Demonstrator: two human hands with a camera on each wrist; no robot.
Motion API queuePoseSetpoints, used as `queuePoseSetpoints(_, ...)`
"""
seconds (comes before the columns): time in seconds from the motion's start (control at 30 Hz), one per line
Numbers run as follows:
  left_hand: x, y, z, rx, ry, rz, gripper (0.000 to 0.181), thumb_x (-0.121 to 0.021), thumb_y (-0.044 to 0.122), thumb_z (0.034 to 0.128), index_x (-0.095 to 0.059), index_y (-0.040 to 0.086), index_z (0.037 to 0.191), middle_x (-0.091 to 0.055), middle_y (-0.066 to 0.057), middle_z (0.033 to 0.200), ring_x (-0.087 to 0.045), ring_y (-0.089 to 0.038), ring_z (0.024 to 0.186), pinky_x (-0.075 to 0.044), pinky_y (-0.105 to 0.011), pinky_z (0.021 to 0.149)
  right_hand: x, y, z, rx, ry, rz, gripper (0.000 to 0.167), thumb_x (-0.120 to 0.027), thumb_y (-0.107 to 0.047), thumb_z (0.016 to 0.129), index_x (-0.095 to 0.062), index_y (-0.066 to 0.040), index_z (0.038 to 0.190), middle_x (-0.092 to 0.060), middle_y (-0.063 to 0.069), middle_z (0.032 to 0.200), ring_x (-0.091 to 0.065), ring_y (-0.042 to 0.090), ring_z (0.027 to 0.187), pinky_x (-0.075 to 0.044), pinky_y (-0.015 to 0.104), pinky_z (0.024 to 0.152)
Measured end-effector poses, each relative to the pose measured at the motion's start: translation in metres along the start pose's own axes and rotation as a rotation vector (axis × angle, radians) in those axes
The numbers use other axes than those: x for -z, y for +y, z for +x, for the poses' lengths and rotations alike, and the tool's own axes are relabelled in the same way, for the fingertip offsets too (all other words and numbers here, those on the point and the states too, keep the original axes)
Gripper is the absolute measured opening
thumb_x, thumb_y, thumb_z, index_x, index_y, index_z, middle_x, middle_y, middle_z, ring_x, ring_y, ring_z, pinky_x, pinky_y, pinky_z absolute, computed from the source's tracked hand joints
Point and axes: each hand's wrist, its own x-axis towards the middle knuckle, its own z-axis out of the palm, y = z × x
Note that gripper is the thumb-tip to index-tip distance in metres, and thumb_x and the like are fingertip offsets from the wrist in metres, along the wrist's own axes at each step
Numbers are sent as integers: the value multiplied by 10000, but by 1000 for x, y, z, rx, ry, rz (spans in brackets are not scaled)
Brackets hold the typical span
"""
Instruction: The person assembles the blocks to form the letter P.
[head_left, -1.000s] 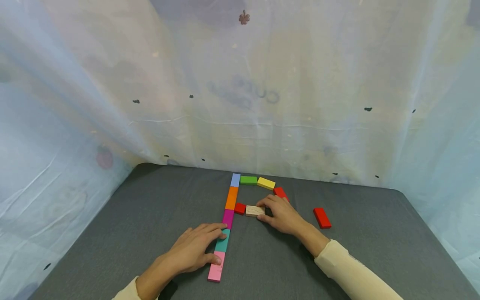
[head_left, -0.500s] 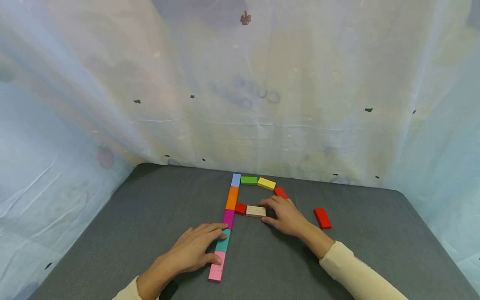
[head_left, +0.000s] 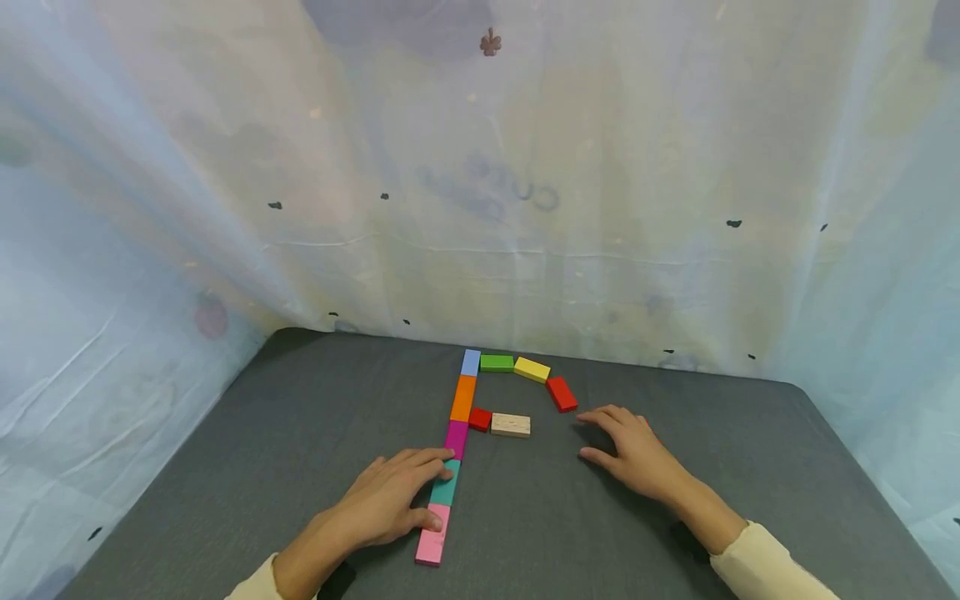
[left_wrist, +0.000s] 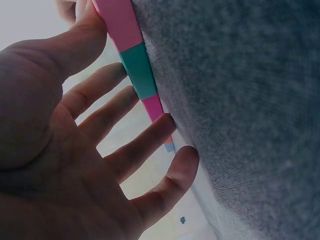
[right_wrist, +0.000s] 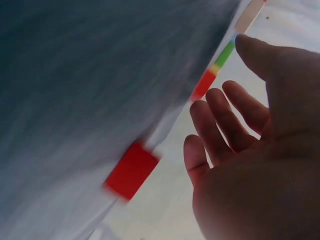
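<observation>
A straight column of flat blocks runs up the grey table: pink (head_left: pixel 431 546), teal (head_left: pixel 446 483), magenta (head_left: pixel 455 439), orange (head_left: pixel 463 397) and light blue (head_left: pixel 470 362). My left hand (head_left: pixel 390 497) rests along its lower part, thumb on the pink block and fingertips at the teal and magenta ones. Off the column lie a small red block (head_left: pixel 480 419) and a bare wooden block (head_left: pixel 511 425). My right hand (head_left: pixel 637 454) hovers to their right, fingers loosely spread and holding nothing. A loose red block (right_wrist: pixel 131 171) shows near it in the right wrist view; the hand hides it in the head view.
A green block (head_left: pixel 497 363), a yellow block (head_left: pixel 532 369) and a tilted red block (head_left: pixel 562 394) curve rightward from the column's top. Behind the grey table (head_left: pixel 315 417) hangs a pale, patterned sheet (head_left: pixel 585 183), which also covers both sides.
My right hand has let go of the wooden block and moved right, uncovering the tilted red block and covering the loose red one. The left hand stays put.
</observation>
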Motion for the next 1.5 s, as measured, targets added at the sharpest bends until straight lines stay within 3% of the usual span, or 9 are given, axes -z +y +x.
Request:
queuePoseSetpoints(0.3, 1, 0, 0, 11, 0, 0, 480, -808, 421, 797, -642, 254, 1216, -469, 67, 1521, -465, -270, 1354, -339, -770, 1005, 19, 34, -28, -33, 38, -12, 499, -755, -332, 880, -614, -150, 1323, -600, 83, 1316, -553, 341, 1209, -409, 585, 934)
queuePoseSetpoints(0.53, 0, 1, 0, 11, -7, 1, 490, -805, 417, 801, -644, 251, 1233, -469, 63, 1521, -459, -269, 1359, -334, -769, 1013, 29, 51, -44, -56, 39, -48, 519, -720, -395, 902, -603, -151, 1345, -567, 119, 1378, -522, 363, 1245, -373, 544, 892)
queuePoseSetpoints(0.7, 0, 1, 0, 5, -2, -1, 487, -802, 416, 804, -644, 246, 1232, -470, 60, 1523, -459, -272, 1362, -331, -772, 1013, 28, 56, -46, -70, 15, -70, 527, -697, -408, 917, -584, -171, 1374, -546, 121, 1421, -499, 365, 1285, -319, 528, 890)
queuePoseSetpoints(0.97, 0, 2, 0, 20, -19, -9, 491, -797, 414, 811, -640, 247, 1245, -464, 54, 1529, -447, -279, 1377, -315, -778, 1020, 30, 58, -47, -79, 5, -75, 510, -719, -291, 895, -589, -164, 1372, -566, 134, 1379, -507, 381, 1241, -307, 519, 862)
queuePoseSetpoints(1.3, -1, 0, 0, -5, 3, 1, 478, -805, 409, 805, -645, 242, 1224, -469, 59, 1525, -469, -271, 1355, -346, -761, 1007, 28, 58, -46, -125, 20, -80, 546, -705, -470, 894, -613, -166, 1338, -610, 116, 1260, -539, 355, 1169, -331, 484, 842)
queuePoseSetpoints(1.5, -1, -1, 0, -5, 5, 4, 477, -807, 409, 802, -646, 242, 1219, -474, 55, 1521, -474, -274, 1351, -351, -756, 1007, 28, 58, -44, -129, 37, -54, 480, -701, -414, 911, -633, -139, 1299, -645, 121, 1197, -575, 336, 1091, -338, 429, 796)
